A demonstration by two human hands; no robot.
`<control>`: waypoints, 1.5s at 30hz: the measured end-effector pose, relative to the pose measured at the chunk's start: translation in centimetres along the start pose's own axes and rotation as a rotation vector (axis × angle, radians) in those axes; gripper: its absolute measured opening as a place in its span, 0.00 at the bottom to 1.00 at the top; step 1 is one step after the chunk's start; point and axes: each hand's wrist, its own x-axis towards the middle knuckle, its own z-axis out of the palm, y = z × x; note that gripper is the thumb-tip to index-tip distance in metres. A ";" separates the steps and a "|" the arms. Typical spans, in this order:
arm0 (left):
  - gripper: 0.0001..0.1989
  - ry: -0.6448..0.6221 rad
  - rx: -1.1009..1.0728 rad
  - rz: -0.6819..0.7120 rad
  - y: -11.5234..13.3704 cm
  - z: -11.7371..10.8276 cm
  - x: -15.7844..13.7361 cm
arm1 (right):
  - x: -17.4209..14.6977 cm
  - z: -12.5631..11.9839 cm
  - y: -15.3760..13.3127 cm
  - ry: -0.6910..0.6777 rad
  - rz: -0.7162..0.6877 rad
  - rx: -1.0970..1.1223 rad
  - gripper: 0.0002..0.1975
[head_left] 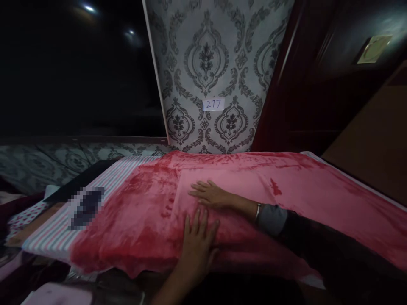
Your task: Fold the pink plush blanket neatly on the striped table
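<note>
A pink-red plush cloth (136, 207) lies spread over a flat surface, its nap brushed darker and lighter in patches. My right hand (211, 195) rests palm down near its middle, fingers stretched toward the left. Closer to me, my left hand (199, 237) presses flat on the cloth with its fingers spread and pointing away. Neither hand grips anything. A bracelet circles my right wrist, below a grey cuff and dark sleeve.
Striped fabric (54, 237) shows beneath the cloth at the left, with a blurred-out dark object (87, 207) on it. Behind stand a large dark screen (79, 76) and a patterned wall (206, 42) with a paper label (213, 104) reading 277. A brown panel (375, 135) leans at the right.
</note>
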 end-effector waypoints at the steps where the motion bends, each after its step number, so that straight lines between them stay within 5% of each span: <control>1: 0.38 0.004 0.003 0.004 0.2 0.4 -0.4 | 0.5 0.3 0.3 -0.002 -0.016 -0.018 0.28; 8: 0.38 0.047 -0.054 -0.012 0.8 1.2 -1.2 | 2.4 -0.1 7.0 0.034 0.356 -0.015 0.30; 11: 0.37 0.063 -0.077 -0.047 0.9 1.2 -1.0 | 2.5 0.9 8.7 0.098 0.398 0.060 0.30; 18: 0.35 0.040 -0.084 -0.028 0.8 1.0 -1.0 | 2.4 2.4 9.0 0.181 0.383 0.054 0.30; 25: 0.37 0.028 -0.075 0.044 0.2 -0.8 -0.6 | 2.8 0.1 7.1 0.065 0.498 0.009 0.32; 27: 0.34 0.071 -0.078 0.063 -0.5 -1.8 -0.6 | 3.0 -0.4 5.1 0.081 0.434 -0.018 0.32; 31: 0.25 0.197 -0.086 -0.022 -2.0 -2.5 -1.0 | 3.5 0.2 0.1 0.073 0.024 -0.042 0.31; 34: 0.30 0.156 -0.054 -0.063 -2.2 -1.5 -2.0 | 4.5 1.1 -1.9 -0.009 -0.162 -0.029 0.31; 45: 0.42 0.141 -0.021 -0.106 -1.7 1.7 -3.6 | 11.7 1.3 3.8 0.034 0.130 0.008 0.28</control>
